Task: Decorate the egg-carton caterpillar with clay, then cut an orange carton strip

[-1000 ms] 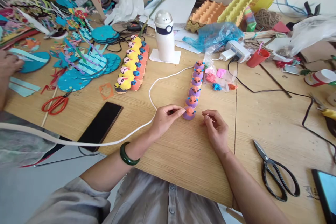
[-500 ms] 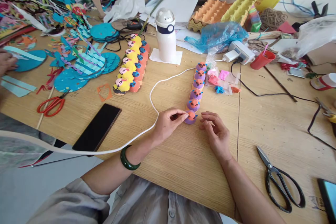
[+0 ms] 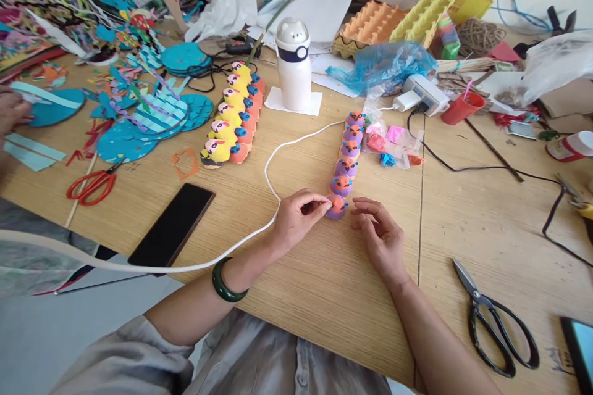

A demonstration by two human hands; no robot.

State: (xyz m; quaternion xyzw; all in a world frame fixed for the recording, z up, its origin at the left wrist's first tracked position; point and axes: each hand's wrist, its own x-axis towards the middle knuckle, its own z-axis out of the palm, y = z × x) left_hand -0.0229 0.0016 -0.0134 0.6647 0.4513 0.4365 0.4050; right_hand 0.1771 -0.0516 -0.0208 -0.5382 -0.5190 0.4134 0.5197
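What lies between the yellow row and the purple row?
A white cable curves between the yellow row and the purple row in the head view; a white bottle stands farther back.

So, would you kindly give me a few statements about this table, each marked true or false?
1. The fingertips of the left hand are at the nearest bump of the purple-and-orange row. True.
2. The right hand grips the black-handled scissors. False: it is beside the row, and those scissors lie apart from it.
3. The white bottle stands upright on a white sheet. True.
4. The red-handled scissors lie to the right of the purple-and-orange row. False: they lie well to its left.
5. The green bangle is worn on the left arm. True.
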